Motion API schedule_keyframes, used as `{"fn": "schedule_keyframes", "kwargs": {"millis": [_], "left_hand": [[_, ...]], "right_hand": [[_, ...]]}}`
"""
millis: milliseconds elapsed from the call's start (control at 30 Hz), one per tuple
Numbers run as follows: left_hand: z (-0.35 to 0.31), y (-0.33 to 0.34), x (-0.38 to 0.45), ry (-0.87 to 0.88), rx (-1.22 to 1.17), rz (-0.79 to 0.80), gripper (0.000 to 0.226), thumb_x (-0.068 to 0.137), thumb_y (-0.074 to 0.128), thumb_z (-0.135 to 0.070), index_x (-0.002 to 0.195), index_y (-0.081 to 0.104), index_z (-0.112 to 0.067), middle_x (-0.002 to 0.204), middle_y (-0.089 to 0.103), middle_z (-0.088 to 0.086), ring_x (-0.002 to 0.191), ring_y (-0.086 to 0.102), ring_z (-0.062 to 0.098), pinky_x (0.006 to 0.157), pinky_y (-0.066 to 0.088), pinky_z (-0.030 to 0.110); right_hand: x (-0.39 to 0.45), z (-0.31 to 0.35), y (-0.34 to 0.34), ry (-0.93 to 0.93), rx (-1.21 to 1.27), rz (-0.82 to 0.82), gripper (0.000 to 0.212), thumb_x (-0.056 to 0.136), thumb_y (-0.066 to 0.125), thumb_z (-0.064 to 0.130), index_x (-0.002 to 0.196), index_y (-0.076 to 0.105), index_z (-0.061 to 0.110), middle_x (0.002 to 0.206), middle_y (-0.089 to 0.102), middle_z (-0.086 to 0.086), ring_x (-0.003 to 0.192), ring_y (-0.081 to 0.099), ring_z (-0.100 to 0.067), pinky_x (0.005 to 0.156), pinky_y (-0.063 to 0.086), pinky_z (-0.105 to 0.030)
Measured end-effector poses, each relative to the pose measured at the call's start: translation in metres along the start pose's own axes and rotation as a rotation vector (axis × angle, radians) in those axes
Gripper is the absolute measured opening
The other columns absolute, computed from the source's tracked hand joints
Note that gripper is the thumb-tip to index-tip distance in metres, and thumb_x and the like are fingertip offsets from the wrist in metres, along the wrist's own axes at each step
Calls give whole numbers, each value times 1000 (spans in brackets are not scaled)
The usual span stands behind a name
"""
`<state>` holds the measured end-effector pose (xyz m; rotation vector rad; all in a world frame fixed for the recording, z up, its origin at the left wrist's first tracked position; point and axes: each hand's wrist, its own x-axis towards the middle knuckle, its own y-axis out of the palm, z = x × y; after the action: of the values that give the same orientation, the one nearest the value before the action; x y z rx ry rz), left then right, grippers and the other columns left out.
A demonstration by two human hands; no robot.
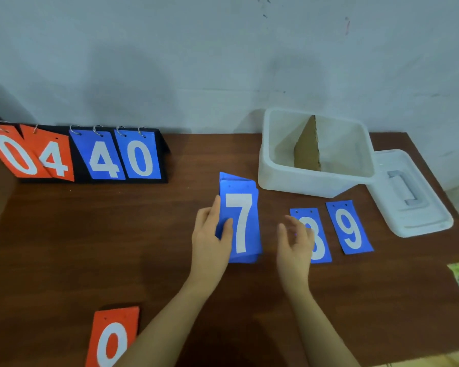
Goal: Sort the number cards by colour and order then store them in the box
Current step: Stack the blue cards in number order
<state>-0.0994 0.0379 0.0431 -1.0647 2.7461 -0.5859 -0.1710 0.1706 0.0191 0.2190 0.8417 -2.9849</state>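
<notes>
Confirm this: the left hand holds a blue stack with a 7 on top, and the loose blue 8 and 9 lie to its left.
Not quite. The left hand does hold the blue stack with 7 on top, but the head view shows the 8 and 9 lying to its right, not its left.

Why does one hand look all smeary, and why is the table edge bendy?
In the head view, the right hand is motion-blurred, smearing over the 8 card; the left hand holding the 7 stack looks sharp. The wide-angle lens bows the table edge.
</notes>
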Motion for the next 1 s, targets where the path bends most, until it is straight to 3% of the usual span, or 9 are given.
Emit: {"fn": "schedule_keyframes", "kwargs": {"millis": [133, 267, 400, 467, 567, 633, 700, 833, 1000], "left_hand": [[-13, 29, 3, -41, 37, -18, 53, 94, 51, -22, 143, 32, -23, 108, 39, -11, 97, 49, -7, 69, 44, 5], [-24, 57, -1, -71, 58, -54, 51, 92, 52, -20, 141, 36, -19, 109, 41, -10, 95, 49, -8, 68, 43, 0], [-31, 81, -10, -31, 115, -114, 49, 91, 55, -16, 138, 41, -13, 108, 46, -7, 92, 52, -7, 66, 43, 0], [-35, 87, -16, -109, 97, -145, 48, 92, 54, -18, 138, 40, -18, 109, 46, -9, 93, 53, -8, 64, 46, 4], [-40, 94, -28, -215, 49, -184, 48, 93, 52, -18, 138, 39, -26, 112, 46, -10, 97, 53, -6, 64, 50, 7], [-42, 96, -36, -241, 59, -226, 47, 93, 52, -18, 138, 39, -26, 111, 46, -11, 96, 51, -10, 75, 53, 16], [-43, 98, -42, -253, 72, -273, 48, 92, 53, -18, 138, 39, -25, 111, 45, -12, 99, 51, -4, 82, 53, 26], [-47, 102, -42, -281, 40, -303, 49, 93, 52, -21, 139, 37, -27, 117, 46, -9, 103, 54, 7, 68, 49, 16], [-65, 115, -37, -182, -89, -186, 49, 92, 53, -18, 138, 38, -28, 111, 47, -13, 100, 54, -12, 64, 56, 16]], "right_hand": [[58, -53, -44, 197, -490, -32, 54, 88, 59, 39, 130, 46, 8, 132, 44, -16, 122, 39, -35, 103, 31, -48], [76, -74, -57, 212, -658, 86, 71, 77, 69, 48, 129, 40, 9, 133, 39, -15, 127, 34, -34, 106, 28, -47], [80, -79, -56, 250, -556, 136, 72, 72, 75, 43, 126, 39, 11, 129, 38, -13, 124, 35, -33, 105, 27, -46], [84, -81, -57, 230, -539, 178, 69, 72, 76, 39, 123, 39, 11, 127, 40, -11, 123, 36, -32, 104, 27, -45], [90, -82, -63, 111, -455, 245, 43, 80, 71, 21, 110, 41, 15, 111, 51, -6, 115, 45, -27, 105, 26, -42], [90, -79, -71, 58, -283, 311, 27, 88, 60, 11, 105, 42, 19, 103, 56, -2, 98, 55, -17, 96, 37, -32], [89, -68, -84, 22, -53, 315, 22, 91, 57, 12, 108, 44, 19, 109, 56, 1, 94, 53, -8, 77, 42, -14], [86, -35, -112, -28, 251, 238, 24, 90, 60, 15, 109, 47, 23, 101, 56, 14, 96, 58, -3, 64, 51, -9], [70, -4, -118, -1, 412, 302, 26, 85, 65, 19, 106, 51, 24, 101, 63, 13, 93, 65, -2, 67, 56, -14]]}}
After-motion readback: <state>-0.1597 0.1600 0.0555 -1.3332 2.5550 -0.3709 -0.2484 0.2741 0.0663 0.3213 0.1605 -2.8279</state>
